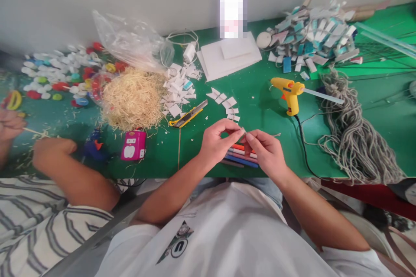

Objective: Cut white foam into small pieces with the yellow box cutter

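My left hand (pixel 220 142) is closed in a pinch, thumb against forefinger, with its tips nearly meeting those of my right hand (pixel 267 152). Between the fingertips is a thin grey cord, mostly hidden by them; a short cord end (pixel 276 135) sticks out past the right hand. Just beyond the hands, small white folded pieces (pixel 230 103) lie in an arc along a cord. Several marker pens (pixel 242 162) lie under the hands, partly covered. A yellow box cutter (pixel 188 114) with its blade out rests to the left.
A yellow glue gun (pixel 287 91), its black cable trailing, and a bundle of grey cord (pixel 354 134) lie right. Behind are white sheets (pixel 211 62) and a heap of cut pieces (pixel 318 34). Left are wood shavings (pixel 133 99), a pink box (pixel 133 145) and a co-worker's arm (pixel 74 169).
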`<action>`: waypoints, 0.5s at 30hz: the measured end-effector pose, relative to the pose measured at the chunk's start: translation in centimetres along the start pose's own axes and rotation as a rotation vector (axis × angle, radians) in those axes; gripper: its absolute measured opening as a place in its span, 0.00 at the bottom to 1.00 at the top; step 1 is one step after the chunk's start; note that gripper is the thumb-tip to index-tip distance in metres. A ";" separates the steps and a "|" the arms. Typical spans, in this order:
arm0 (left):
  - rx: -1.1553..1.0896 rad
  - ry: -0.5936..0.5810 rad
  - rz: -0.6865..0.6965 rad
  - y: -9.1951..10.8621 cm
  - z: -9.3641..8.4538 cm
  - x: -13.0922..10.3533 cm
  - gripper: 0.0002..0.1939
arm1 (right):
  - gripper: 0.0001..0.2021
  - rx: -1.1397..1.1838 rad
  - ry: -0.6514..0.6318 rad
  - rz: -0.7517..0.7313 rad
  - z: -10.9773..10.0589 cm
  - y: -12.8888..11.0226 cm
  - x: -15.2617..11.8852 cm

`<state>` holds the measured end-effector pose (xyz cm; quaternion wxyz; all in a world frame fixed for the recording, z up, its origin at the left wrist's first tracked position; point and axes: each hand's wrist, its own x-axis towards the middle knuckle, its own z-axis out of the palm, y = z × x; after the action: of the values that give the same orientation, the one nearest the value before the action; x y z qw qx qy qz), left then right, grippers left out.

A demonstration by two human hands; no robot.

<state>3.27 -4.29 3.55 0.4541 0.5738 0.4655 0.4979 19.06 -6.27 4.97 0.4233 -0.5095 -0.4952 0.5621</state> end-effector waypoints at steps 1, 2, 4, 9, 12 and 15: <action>0.003 0.018 0.014 0.0 -0.1 -0.1 0.15 | 0.24 -0.007 0.062 -0.012 0.0 0.0 0.0; 0.008 0.036 0.031 0.1 -0.3 -0.1 0.15 | 0.23 -0.013 0.129 -0.024 0.0 0.0 0.0; 0.019 0.068 0.072 0.3 -0.8 -0.2 0.16 | 0.20 -0.012 0.252 -0.054 -0.2 0.0 0.1; 0.055 0.350 0.212 0.6 -4.5 0.8 0.15 | 0.14 0.082 0.440 -0.189 -1.2 0.1 0.5; 0.026 0.574 0.283 0.5 -8.5 2.6 0.14 | 0.11 0.155 0.545 -0.298 -2.0 0.0 0.6; 0.019 0.695 0.362 -0.1 -12.5 4.7 0.15 | 0.10 0.205 0.645 -0.402 -2.6 -0.5 0.8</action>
<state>-8.86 1.03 5.33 0.1689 0.4481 0.4873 0.7302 21.57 -5.13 5.34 0.7074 -0.5080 -0.3681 0.3255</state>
